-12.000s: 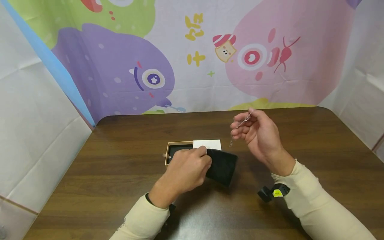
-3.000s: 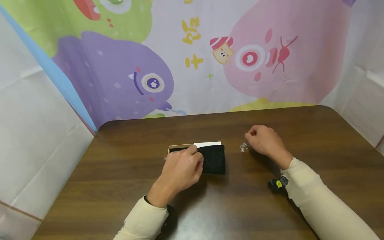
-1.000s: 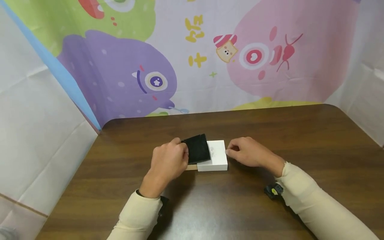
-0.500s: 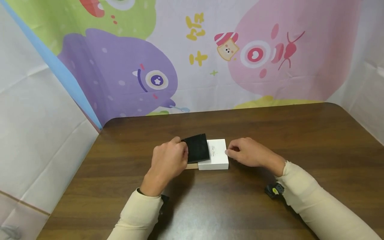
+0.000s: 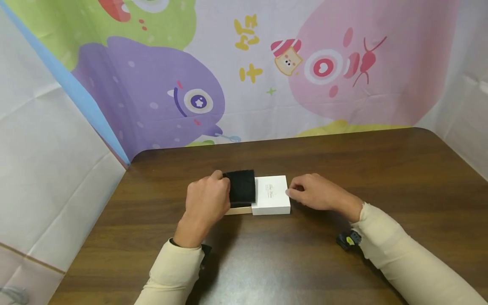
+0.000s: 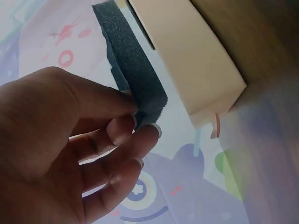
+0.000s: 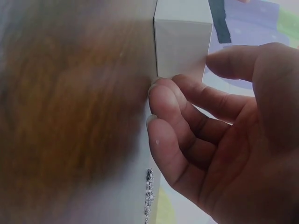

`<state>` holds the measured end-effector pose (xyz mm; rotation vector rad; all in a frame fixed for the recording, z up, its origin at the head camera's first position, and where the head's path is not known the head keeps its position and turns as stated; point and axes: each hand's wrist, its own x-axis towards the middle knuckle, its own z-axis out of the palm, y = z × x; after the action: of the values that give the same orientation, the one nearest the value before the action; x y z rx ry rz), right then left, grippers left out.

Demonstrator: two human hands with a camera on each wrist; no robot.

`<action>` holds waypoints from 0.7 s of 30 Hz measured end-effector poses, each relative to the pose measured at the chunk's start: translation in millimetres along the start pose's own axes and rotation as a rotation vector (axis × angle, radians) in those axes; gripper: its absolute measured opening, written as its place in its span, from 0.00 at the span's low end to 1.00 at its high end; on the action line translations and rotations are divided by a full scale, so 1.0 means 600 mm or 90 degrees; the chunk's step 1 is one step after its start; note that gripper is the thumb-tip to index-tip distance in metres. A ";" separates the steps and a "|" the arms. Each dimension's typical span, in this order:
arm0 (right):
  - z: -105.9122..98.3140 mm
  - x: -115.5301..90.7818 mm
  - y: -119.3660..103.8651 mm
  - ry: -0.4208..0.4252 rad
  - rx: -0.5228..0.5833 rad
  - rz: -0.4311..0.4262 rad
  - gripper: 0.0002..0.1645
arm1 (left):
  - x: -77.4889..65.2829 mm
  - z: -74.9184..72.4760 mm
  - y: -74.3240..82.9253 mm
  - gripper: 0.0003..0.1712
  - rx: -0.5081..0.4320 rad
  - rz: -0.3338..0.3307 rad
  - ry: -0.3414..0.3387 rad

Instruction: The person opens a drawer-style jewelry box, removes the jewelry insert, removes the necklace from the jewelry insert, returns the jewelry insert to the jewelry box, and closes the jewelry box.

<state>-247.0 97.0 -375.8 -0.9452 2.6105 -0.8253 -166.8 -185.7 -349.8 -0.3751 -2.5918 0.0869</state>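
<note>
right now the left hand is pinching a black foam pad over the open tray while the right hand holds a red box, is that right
Not quite: the box is white, not red, as the head view shows. The rest stands: the left hand pinches the black foam pad over the tray, and the right hand has its fingertips at the box's right end.

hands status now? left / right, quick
Left hand: pinches the black foam pad lifted over the tan drawer.
Right hand: fingertips at the white box sleeve; grip cannot be told.
</note>
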 end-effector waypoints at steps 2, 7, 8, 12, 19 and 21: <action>0.000 0.000 0.000 -0.001 -0.001 0.000 0.12 | 0.000 0.000 -0.001 0.10 0.011 0.000 0.005; 0.000 0.000 -0.001 -0.001 -0.003 0.000 0.12 | -0.001 0.001 -0.002 0.09 0.024 -0.006 0.009; 0.000 0.000 -0.001 -0.001 -0.003 0.000 0.12 | -0.001 0.002 -0.002 0.08 0.024 -0.007 0.008; 0.000 0.000 -0.001 -0.003 -0.001 0.003 0.12 | -0.002 0.003 -0.003 0.07 0.025 -0.012 -0.002; 0.000 0.001 0.002 -0.004 0.000 0.003 0.12 | -0.003 0.003 -0.001 0.10 -0.018 -0.041 -0.042; 0.000 0.002 0.003 -0.004 -0.001 0.003 0.12 | -0.003 0.002 -0.001 0.10 -0.032 -0.049 -0.056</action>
<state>-248.5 97.2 -376.9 -0.9404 2.6063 -0.8184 -166.1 -186.5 -351.9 -0.2955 -2.6957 0.0107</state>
